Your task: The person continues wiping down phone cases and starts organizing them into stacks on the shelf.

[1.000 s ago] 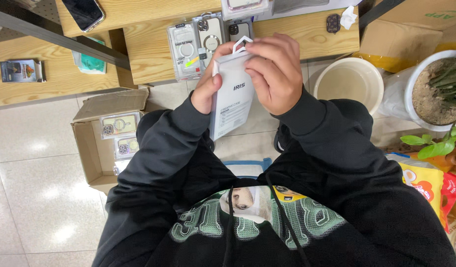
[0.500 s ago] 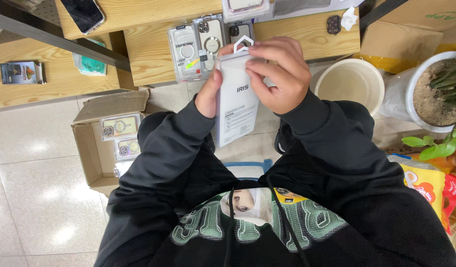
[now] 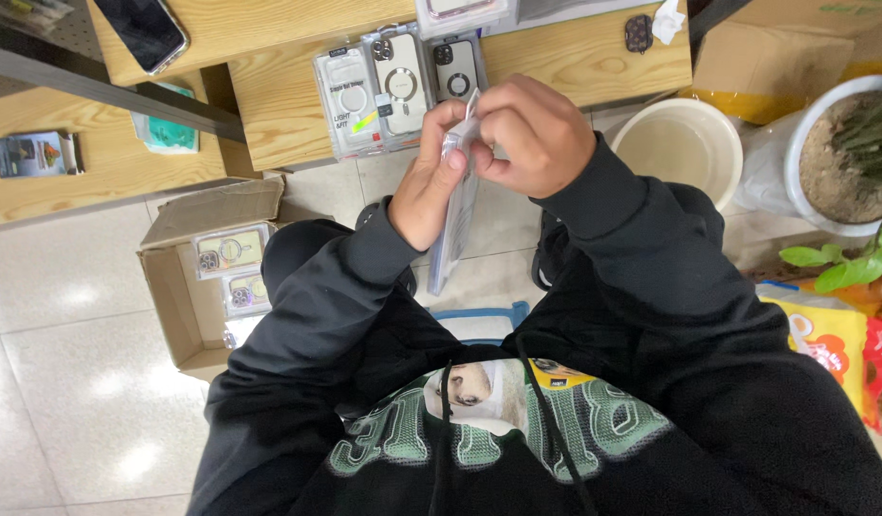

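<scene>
Both my hands hold one flat white phone-case package [image 3: 455,225] upright in front of my chest, now seen edge-on. My left hand [image 3: 431,177] grips its left side, thumb up near the top. My right hand [image 3: 537,134] pinches the top edge with curled fingers. Just beyond my hands, three clear phone-case packages [image 3: 398,81] lie side by side on the edge of a wooden table [image 3: 575,57].
An open cardboard box [image 3: 188,287] holding more case packages sits on the tiled floor at left. A phone [image 3: 140,29] lies on the table's far left. A cream bucket [image 3: 680,143], a white plant pot [image 3: 833,153] and snack bags [image 3: 828,334] stand at right.
The package has turned from face-on to edge-on. My right hand has moved over its top, and my left hand has shifted up beside it.
</scene>
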